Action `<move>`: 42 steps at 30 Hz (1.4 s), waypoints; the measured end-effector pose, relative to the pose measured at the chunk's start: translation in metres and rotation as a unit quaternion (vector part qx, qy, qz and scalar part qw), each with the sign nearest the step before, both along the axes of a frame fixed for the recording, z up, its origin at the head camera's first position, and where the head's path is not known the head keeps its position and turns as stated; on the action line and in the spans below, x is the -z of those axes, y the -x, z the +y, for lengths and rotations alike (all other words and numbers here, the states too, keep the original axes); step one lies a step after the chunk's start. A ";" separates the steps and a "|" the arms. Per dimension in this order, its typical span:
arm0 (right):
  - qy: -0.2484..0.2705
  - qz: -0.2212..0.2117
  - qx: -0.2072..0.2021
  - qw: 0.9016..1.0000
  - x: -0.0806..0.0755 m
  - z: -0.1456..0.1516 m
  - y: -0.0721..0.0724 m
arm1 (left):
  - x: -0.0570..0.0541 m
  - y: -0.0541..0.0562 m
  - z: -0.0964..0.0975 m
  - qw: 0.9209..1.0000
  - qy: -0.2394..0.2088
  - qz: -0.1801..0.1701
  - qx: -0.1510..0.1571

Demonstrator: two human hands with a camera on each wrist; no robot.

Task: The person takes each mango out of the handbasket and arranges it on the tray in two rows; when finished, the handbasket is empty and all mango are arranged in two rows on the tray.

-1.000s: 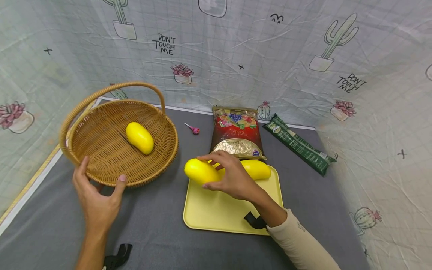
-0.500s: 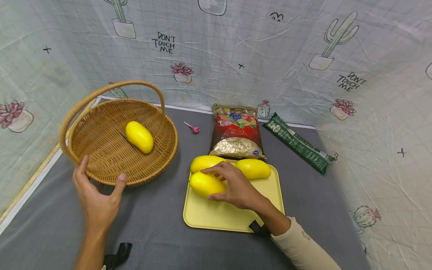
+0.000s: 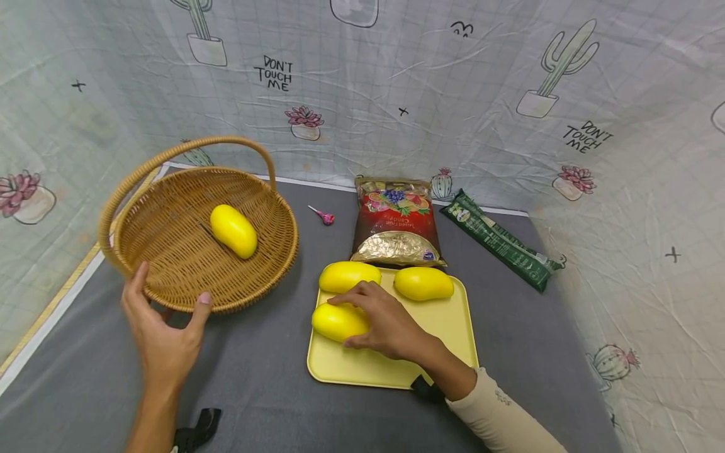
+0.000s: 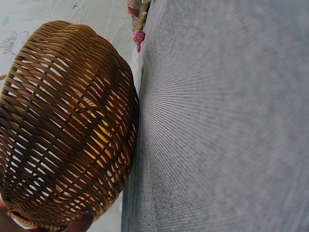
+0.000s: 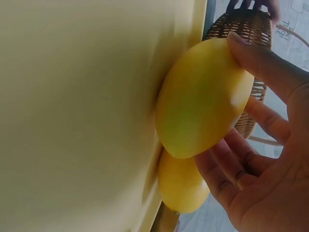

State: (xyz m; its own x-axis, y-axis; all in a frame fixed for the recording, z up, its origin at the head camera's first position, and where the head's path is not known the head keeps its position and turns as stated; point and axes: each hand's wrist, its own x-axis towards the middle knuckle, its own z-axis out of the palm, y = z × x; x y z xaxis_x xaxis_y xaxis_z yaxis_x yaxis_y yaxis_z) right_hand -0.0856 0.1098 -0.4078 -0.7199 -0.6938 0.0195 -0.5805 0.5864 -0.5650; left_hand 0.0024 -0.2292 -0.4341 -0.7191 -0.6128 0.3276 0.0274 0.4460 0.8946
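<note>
My right hand (image 3: 385, 324) grips a yellow mango (image 3: 338, 322) at the left side of the yellow tray (image 3: 368, 371). In the right wrist view, thumb and fingers curl round this mango (image 5: 205, 99), which sits against the tray surface. Two more mangoes lie along the tray's far edge: one at the left (image 3: 348, 277), one at the right (image 3: 423, 284). With thumb and fingers at its near rim, my left hand (image 3: 164, 336) holds a brown wicker basket (image 3: 170, 251). One mango (image 3: 233, 231) lies inside; its yellow shows through the weave in the left wrist view.
Behind the tray lies a red and gold candy bag (image 3: 398, 220). A pink-wrapped lollipop (image 3: 325, 218) lies between it and the basket. At the right back is a long green packet (image 3: 501, 242). A printed cloth (image 3: 396, 82) bounds the grey table (image 3: 255, 384).
My right hand has brought its mango down and toward me, from over the far-left mango to the tray in front of it. My left hand and the basket stay put.
</note>
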 end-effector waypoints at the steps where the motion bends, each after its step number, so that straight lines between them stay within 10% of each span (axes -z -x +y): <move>1: -0.004 0.006 -0.001 1.000 0.000 -0.001 0.000 | 0.000 0.000 0.000 1.000 0.001 -0.001 -0.001; 21: -0.012 0.044 -0.023 0.999 -0.002 -0.005 -0.002 | 0.000 0.000 0.000 1.000 -0.003 0.001 0.007; 42: 0.142 0.078 -0.026 0.986 -0.068 -0.082 0.022 | 0.000 -0.001 -0.001 1.000 -0.002 0.002 0.008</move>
